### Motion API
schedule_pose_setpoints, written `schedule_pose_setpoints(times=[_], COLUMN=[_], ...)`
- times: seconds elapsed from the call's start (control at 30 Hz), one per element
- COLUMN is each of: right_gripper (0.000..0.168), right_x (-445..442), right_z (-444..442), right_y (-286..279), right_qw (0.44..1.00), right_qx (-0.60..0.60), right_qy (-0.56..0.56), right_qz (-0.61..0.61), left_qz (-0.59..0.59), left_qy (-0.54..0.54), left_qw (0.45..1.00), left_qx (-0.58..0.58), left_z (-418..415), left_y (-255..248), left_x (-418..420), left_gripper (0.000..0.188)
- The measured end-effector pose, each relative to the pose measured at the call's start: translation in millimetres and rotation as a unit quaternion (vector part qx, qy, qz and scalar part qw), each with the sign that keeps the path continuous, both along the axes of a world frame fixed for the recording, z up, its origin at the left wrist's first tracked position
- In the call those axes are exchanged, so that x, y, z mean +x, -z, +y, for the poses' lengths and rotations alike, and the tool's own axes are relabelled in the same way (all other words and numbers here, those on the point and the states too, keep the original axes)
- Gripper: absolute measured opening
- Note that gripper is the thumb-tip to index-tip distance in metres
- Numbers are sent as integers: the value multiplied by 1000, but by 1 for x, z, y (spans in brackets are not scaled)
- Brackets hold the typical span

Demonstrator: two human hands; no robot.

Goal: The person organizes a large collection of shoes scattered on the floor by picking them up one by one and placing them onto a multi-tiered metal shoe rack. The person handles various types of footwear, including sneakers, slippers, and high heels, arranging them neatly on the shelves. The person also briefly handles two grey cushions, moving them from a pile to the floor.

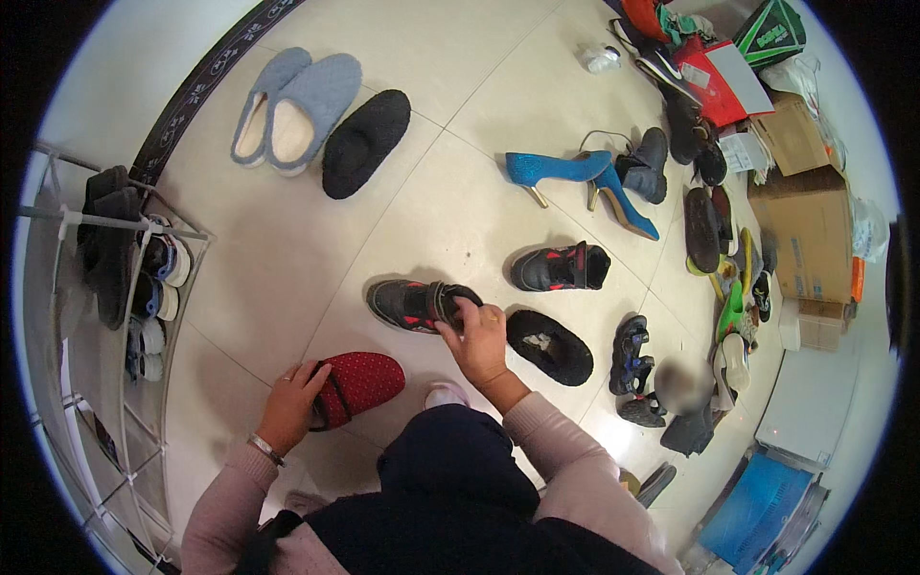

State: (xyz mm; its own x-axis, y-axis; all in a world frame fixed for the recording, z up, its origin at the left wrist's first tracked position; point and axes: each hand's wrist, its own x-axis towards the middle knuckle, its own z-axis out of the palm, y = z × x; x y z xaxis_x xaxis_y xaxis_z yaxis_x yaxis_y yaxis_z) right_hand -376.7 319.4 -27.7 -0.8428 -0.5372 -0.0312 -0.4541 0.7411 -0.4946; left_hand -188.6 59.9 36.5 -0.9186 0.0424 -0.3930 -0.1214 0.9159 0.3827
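Observation:
My left hand (pixel 291 406) lies at the heel end of a red dotted slipper (pixel 363 381) with dark straps, its fingers on the slipper's edge. At the opening of a black and red child's shoe (pixel 406 303) is my right hand (pixel 476 338), its thumb and fingertips touching the collar. The matching black and red shoe (pixel 553 269) stands on the floor to the upper right. Just right of my right wrist lies a black fluffy slipper (pixel 568 359) with something pale inside. Another black fluffy slipper (pixel 366 144) rests beside a pair of grey-blue slippers (pixel 316 93) further off.
At the left stands a wire shoe rack (pixel 108 219) with several shoes. Blue high-heeled shoes (pixel 557 167), a dark ankle boot (pixel 647 165) and a strappy sandal (pixel 630 356) lie to the right. Beyond them are piled shoes, a red shoebox (pixel 708 86) and cardboard boxes (pixel 805 230) along the wall.

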Motion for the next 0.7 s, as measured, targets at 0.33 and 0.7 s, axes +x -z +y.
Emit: schedule_pose_setpoints(times=[0.33,0.7], right_gripper=[37,21], right_x=[-115,-85], right_z=[151,-12], right_y=[-16,-12], right_qw=[902,981], right_qx=[347,51], right_qy=[73,-134], right_qz=[245,134], left_qz=[-54,-21], left_qy=[-102,-105], left_qw=[992,993], left_qx=[43,58], left_z=[-1,-6], left_y=[-13,7], left_x=[14,35], left_gripper=[54,70])
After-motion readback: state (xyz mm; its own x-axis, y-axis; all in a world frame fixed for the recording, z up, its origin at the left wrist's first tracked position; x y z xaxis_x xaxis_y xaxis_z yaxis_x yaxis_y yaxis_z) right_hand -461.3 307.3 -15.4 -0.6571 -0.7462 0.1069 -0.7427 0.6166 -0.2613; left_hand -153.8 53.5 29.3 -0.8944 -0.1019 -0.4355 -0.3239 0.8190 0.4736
